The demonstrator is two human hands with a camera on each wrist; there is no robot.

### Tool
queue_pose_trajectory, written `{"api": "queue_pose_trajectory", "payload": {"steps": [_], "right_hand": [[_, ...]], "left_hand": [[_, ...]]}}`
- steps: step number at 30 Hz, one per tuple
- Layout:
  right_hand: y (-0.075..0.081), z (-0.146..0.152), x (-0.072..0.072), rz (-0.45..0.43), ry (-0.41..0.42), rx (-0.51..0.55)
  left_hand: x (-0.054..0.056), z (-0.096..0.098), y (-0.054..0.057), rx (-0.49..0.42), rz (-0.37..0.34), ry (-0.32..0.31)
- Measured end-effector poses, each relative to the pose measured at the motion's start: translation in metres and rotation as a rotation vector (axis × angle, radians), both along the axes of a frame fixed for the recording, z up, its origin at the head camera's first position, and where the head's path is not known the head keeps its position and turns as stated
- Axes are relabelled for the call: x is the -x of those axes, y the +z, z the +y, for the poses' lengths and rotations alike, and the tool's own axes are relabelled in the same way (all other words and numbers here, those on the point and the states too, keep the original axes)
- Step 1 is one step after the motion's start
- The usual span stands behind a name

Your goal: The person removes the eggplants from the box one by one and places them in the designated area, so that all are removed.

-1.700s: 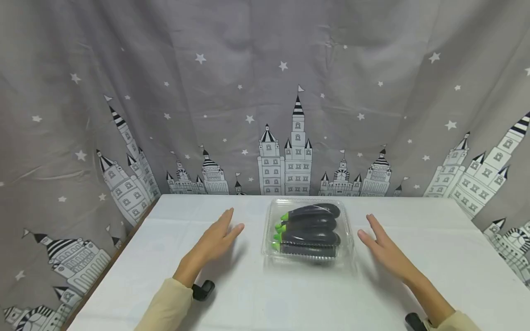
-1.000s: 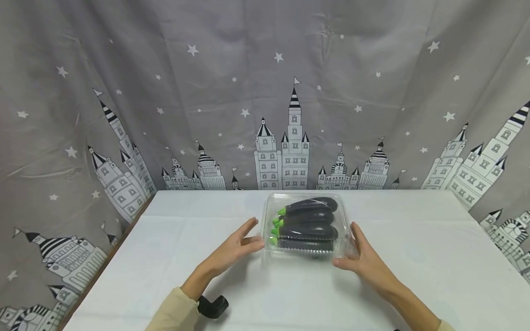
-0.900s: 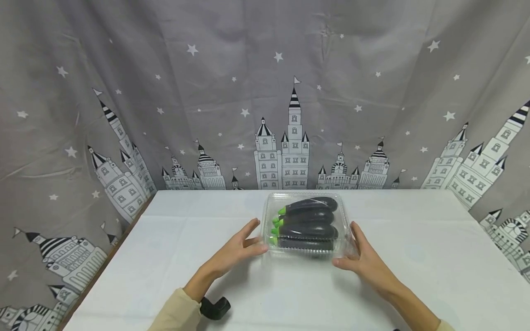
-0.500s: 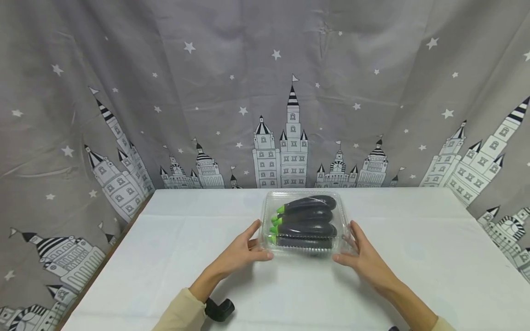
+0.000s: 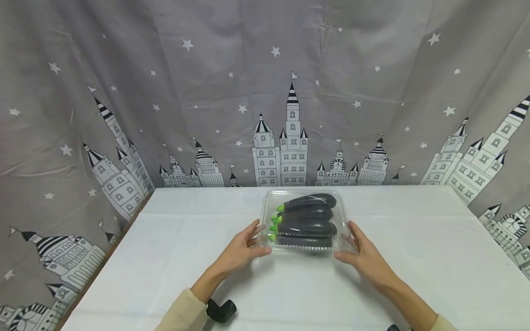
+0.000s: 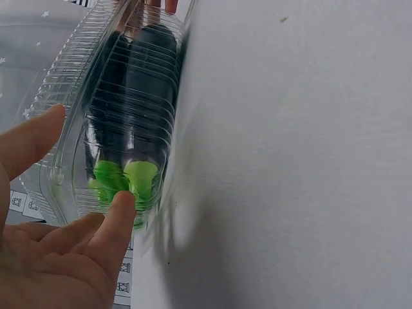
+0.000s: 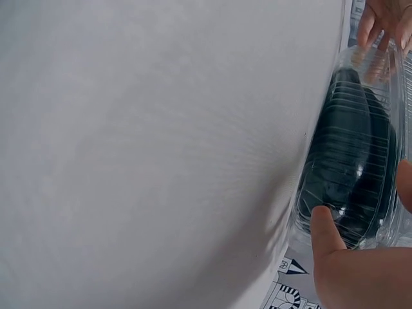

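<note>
A clear plastic clamshell box (image 5: 300, 249) sits near the table's back edge, with several dark eggplants (image 5: 308, 214) with green stem ends inside. My left hand (image 5: 240, 252) holds its left end, thumb at the front corner, fingers along the side. Opposite it, my right hand (image 5: 368, 262) holds the right end the same way. In the left wrist view, fingertips of the left hand (image 6: 64, 261) meet the ribbed plastic by the green stems (image 6: 138, 177). The right wrist view has the right hand (image 7: 360, 273) at the rounded eggplant ends; part of its fingers is out of frame.
A white cloth covers the table (image 5: 298, 294), whose wooden edge (image 5: 103, 255) shows at the left. Behind hangs a grey curtain (image 5: 215, 96) printed with castles and stars. A black wrist camera (image 5: 221, 311) sticks out below the left sleeve (image 5: 184, 312).
From apart on either side, both hands have come inward to the box's ends, the right hand reaching it first. The head view has tilted slightly. The box stays in about the same place.
</note>
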State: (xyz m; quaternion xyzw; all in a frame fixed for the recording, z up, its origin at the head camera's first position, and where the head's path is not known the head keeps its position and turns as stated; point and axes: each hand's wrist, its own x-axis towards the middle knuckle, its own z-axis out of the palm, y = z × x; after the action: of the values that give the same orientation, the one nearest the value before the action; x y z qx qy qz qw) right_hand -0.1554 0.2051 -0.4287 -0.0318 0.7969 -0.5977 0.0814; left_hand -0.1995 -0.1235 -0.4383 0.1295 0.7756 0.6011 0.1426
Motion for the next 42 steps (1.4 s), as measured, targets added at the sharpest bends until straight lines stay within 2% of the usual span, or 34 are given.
{"api": "queue_pose_trajectory", "payload": {"steps": [8, 15, 20, 27, 32, 42], "right_hand": [[0.0003, 0.0001, 0.0006, -0.005, -0.001, -0.031], [0.0009, 0.0004, -0.0012, -0.014, 0.001, -0.011], [0.0003, 0.0008, -0.0008, -0.025, -0.007, 0.003], [0.0004, 0.0009, 0.0017, -0.033, -0.012, 0.000], [0.0020, 0.0032, 0.0020, -0.040, -0.032, -0.008], [-0.0006, 0.0012, 0.0049, -0.061, -0.034, 0.063]], "left_hand": [[-0.0005, -0.0012, -0.0005, -0.005, 0.003, -0.025], [-0.0025, -0.0008, -0.0004, 0.013, 0.020, -0.031], [-0.0021, -0.0006, -0.0010, -0.031, -0.006, -0.040], [-0.0007, 0.0019, -0.0031, -0.026, -0.012, -0.002], [-0.0001, 0.0040, -0.0021, -0.056, -0.021, -0.027], [-0.0010, 0.0036, -0.0046, -0.106, -0.013, -0.021]]}}
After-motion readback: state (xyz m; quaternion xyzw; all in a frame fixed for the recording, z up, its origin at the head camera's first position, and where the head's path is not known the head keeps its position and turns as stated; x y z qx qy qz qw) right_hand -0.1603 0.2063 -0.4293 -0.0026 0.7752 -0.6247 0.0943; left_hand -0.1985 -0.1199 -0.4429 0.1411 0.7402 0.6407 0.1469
